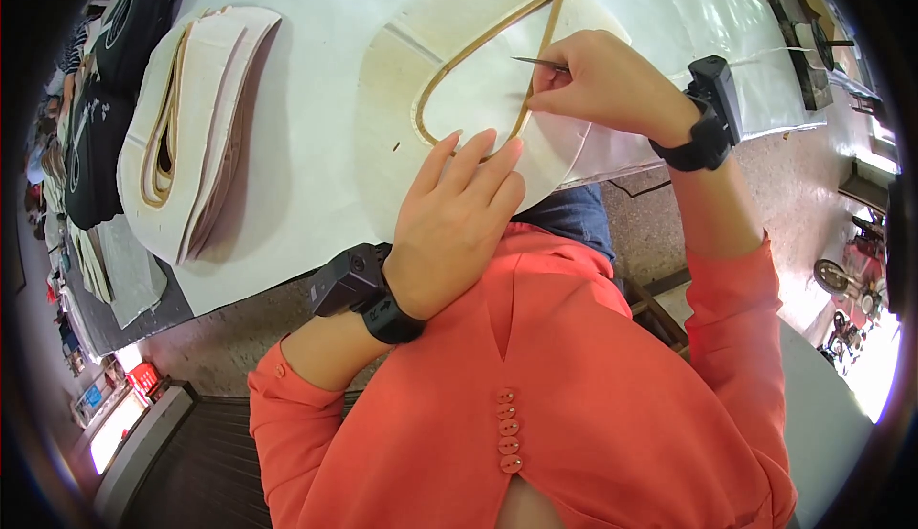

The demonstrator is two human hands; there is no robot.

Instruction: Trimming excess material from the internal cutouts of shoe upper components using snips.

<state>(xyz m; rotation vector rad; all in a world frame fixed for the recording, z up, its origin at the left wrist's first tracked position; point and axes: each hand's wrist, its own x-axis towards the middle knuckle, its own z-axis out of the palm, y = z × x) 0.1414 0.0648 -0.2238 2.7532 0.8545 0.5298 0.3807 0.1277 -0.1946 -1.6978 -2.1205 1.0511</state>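
A cream fabric piece (387,84) lies flat before me, its teardrop-shaped opening edged with a narrow golden-brown trim (457,58). My left hand (459,199) rests on the near end of that opening, fingers stretched out flat and holding nothing. Over the right edge of the opening, my right hand (598,79) is closed around a slim pointed metal tool (537,61). Its dark tip points left across the opening; most of the tool is hidden in the fingers, so its exact kind does not show. The thumb and fingertips are close to the trim.
To the left lies a stack of similar cream pieces (215,99) with brown-edged openings. Dark patterned fabric (105,137) is piled beyond it. The white-covered table (306,175) has its near edge just in front of my body. Dark metal equipment (798,36) stands at the far right.
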